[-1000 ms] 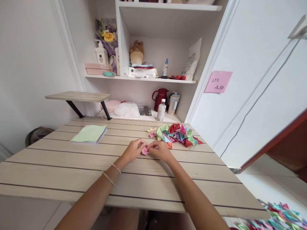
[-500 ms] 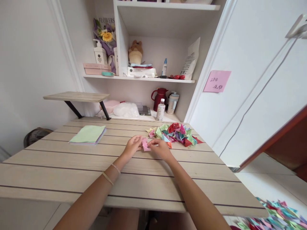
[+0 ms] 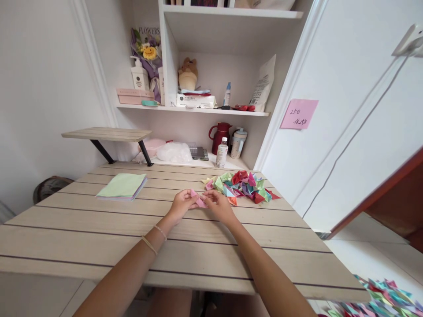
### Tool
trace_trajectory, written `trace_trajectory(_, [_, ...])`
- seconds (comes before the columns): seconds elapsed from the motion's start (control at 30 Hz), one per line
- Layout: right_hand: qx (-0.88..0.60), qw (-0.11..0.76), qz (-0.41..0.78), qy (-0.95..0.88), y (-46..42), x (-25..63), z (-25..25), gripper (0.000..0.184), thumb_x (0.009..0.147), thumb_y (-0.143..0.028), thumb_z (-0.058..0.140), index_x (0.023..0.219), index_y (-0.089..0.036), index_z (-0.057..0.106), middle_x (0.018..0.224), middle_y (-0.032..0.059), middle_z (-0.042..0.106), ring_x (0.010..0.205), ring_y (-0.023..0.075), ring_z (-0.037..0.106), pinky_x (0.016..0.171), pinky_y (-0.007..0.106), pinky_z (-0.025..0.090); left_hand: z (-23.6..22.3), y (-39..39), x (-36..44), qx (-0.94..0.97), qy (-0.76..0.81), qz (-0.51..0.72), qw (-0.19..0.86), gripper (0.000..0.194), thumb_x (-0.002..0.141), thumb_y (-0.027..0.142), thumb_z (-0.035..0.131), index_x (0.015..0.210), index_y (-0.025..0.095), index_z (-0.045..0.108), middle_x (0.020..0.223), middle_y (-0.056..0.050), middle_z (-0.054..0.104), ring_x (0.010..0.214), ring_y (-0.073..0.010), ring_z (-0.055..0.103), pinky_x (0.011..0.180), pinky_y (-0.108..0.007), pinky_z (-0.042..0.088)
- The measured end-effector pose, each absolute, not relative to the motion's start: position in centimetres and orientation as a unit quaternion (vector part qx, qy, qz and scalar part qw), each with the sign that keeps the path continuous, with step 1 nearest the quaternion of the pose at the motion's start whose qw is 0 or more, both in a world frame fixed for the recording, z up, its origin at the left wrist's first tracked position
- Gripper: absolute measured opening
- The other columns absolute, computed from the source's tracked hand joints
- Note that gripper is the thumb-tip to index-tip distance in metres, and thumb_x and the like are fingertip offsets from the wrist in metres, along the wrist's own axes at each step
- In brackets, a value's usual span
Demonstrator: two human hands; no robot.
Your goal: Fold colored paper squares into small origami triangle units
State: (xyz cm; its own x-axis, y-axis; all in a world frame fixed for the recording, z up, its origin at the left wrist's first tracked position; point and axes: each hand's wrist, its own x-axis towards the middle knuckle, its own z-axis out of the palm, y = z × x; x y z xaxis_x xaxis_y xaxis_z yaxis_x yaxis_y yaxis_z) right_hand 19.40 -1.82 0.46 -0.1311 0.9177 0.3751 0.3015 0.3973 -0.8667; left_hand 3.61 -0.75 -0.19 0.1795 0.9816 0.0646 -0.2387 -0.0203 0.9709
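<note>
Between my two hands is a small piece of folded pink paper (image 3: 198, 200), held just above the middle of the table. My left hand (image 3: 181, 205) pinches its left side between thumb and fingers. On the other side, my right hand (image 3: 219, 205) grips the paper's right edge with its fingertips. The fingers partly cover the paper, so its full shape is hidden. Just beyond my right hand lies a pile of colourful folded paper pieces (image 3: 244, 184). Farther left rests a stack of square paper sheets (image 3: 122, 186), light green on top.
A small raised wooden stand (image 3: 109, 133) is at the table's back left. Behind the table, a clear bottle (image 3: 221, 153), a dark red jug (image 3: 220, 136) and a cup (image 3: 238, 143) stand on the shelf. More folded papers (image 3: 383, 297) lie on the floor at right.
The pink paper has turned and now lies slanted between my fingers. My left thumb has come over it, and my right fingers have shifted along its edge.
</note>
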Motion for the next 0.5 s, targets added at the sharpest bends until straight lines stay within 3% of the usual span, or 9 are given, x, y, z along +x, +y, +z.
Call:
trace_trajectory(0.13, [-0.448,0.488,0.362,-0.656,-1.9,19.1,0.2,0.040,0.065,-0.039,0.063,0.097,-0.016,0.056,0.079,0.0052,0.065,0.065,0.0155,0.061,0.058,0.026,0.049,-0.5,-0.7,3.8,0.495,0.367,0.533,0.580,0.026,0.061,0.031,0.070,0.070,0.012,0.054,0.073,-0.004,0.064,0.070,-0.0143,0.062,0.073,-0.034,0.051])
trace_trajectory(0.37, [-0.453,0.455,0.329,-0.693,-1.8,19.2,-0.2,0.021,0.068,-0.034,0.061,0.076,-0.015,0.060,0.069,0.0040,0.066,0.061,0.0151,0.060,0.053,0.024,0.045,-0.3,-0.6,3.2,0.652,0.389,0.478,0.442,0.025,0.058,0.033,0.070,0.070,0.013,0.062,0.065,-0.003,0.064,0.060,-0.0132,0.059,0.059,-0.024,0.048])
trace_trajectory(0.5, [-0.446,0.443,0.293,-0.721,-1.9,19.5,0.3,0.016,0.068,-0.029,0.061,0.077,-0.016,0.059,0.069,0.0029,0.065,0.061,0.0142,0.059,0.055,0.024,0.044,-0.1,-0.4,2.7,0.655,0.389,0.453,0.462,0.024,0.058,0.032,0.070,0.069,0.011,0.065,0.062,-0.005,0.065,0.056,-0.0139,0.059,0.057,-0.025,0.048])
